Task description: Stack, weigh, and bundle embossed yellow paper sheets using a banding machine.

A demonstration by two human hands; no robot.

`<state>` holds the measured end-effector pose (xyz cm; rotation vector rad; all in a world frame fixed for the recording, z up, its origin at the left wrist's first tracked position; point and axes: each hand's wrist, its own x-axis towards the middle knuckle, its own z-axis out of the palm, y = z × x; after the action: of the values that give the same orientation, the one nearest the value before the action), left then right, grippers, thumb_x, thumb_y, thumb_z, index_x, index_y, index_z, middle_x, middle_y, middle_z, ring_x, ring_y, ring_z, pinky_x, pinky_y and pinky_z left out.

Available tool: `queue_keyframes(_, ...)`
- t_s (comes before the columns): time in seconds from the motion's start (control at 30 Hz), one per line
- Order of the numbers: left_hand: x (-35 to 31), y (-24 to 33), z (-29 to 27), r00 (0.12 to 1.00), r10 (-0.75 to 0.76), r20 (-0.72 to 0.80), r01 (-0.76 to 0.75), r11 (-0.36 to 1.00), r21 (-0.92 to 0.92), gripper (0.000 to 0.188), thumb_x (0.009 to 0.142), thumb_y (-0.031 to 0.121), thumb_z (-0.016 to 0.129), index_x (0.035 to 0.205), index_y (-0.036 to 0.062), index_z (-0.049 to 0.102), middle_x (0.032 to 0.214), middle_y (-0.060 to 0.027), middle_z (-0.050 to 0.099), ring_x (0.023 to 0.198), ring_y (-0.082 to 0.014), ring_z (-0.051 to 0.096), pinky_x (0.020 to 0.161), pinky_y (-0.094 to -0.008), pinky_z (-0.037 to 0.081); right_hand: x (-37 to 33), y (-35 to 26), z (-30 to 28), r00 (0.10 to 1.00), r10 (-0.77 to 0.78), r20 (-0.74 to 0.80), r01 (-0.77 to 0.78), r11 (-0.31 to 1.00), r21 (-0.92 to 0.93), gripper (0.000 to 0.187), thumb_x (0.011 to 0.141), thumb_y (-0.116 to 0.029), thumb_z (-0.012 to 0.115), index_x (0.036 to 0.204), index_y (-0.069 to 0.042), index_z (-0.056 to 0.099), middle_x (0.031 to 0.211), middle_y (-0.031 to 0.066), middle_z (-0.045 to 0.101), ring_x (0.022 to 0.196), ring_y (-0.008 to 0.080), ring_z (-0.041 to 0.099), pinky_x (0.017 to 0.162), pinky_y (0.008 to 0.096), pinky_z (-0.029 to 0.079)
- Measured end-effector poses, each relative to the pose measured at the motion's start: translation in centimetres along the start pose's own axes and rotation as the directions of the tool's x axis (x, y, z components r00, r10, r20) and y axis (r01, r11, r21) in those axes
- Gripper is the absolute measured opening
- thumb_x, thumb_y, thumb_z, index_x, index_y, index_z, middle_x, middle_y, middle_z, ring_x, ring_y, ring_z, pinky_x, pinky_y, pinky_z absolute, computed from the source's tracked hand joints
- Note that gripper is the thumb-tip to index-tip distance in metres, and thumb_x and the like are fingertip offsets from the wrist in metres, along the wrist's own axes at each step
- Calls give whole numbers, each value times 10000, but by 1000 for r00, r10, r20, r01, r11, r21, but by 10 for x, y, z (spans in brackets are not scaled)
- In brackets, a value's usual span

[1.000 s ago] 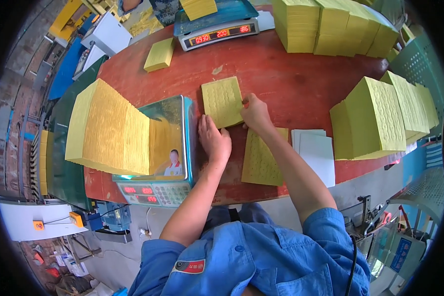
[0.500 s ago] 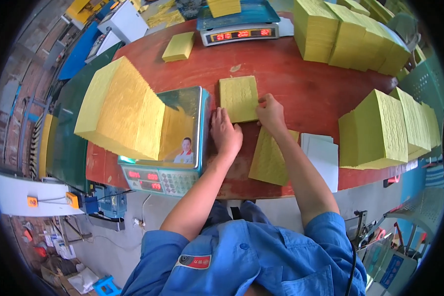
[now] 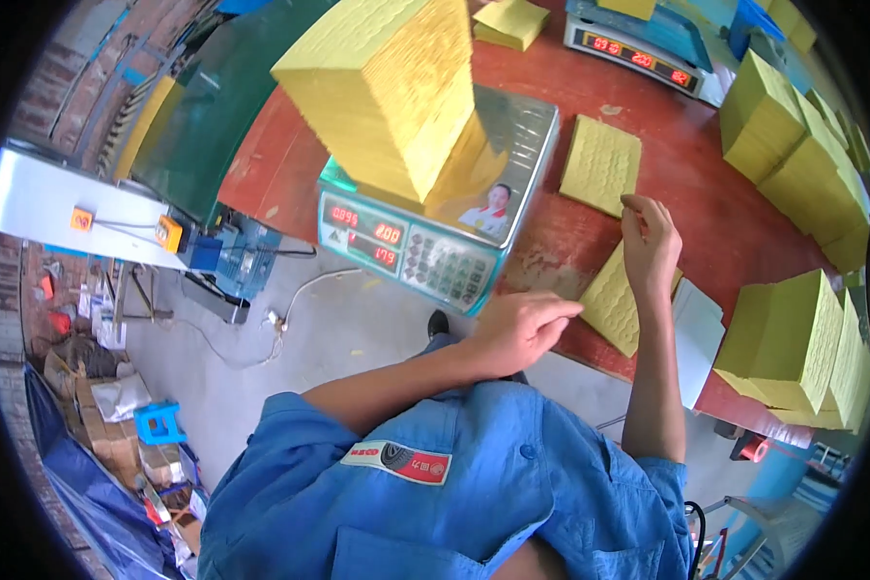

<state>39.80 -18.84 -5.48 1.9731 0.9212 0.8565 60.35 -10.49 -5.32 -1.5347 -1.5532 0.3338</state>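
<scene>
A paper stack (image 3: 382, 82) is on the near scale (image 3: 411, 253), a pad (image 3: 599, 159) right of it; the far scale (image 3: 630, 60) behind seems loaded.

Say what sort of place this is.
Probably a small workshop or packing room: a digital scale carries a tall yellow stack, more yellow stacks stand on the red table, and a blue motor-like unit sits nearby.
</scene>
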Motion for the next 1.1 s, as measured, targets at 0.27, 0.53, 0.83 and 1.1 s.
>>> queue_keyframes(0.27, -56, 1, -57, 967, -157, -203, 128, 981, -147, 176, 900, 19, 593, 1060, 11, 665, 953, -144, 695, 863, -289, 689, 732, -348, 535, -71, -102, 34, 986, -99, 137, 55, 954, 296, 139, 825, 45, 631, 936, -18, 685, 853, 109, 660, 800, 219, 621, 711, 317, 490)
queue_keyframes(0.53, -71, -1, -140, 928, -167, -332, 96, 971, -219, 177, 959, 20, 541, 1086, -25, 656, 964, -138, 701, 880, -197, 681, 783, -317, 530, -74, -156, 90, 962, -197, 190, 112, 917, 383, 165, 805, 67, 638, 950, -6, 671, 900, 127, 670, 806, 247, 634, 717, 335, 509)
queue_keyframes(0.83, 30, -90, -293, 780, -399, -483, -65, 715, -696, 474, 1041, 362, 426, 1345, 7, 503, 1327, -117, 552, 1230, -196, 511, 1048, -355, 401, 9, -174, 157, 987, 136, -80, -59, 790, 610, 320, 989, -136, 523, 1265, 22, 546, 1173, 151, 626, 1075, 197, 597, 944, 305, 467)
queue_keyframes(1.1, 52, -142, -263, 923, -384, 0, 178, 427, -887, 528, 970, 417, 534, 1383, 95, 467, 1321, -62, 555, 1198, -220, 550, 989, -400, 479, 8, -174, 205, 898, 393, -197, -109, 633, 766, 416, 1035, -249, 452, 1347, 23, 493, 1306, 146, 578, 1243, 215, 512, 1052, 319, 373)
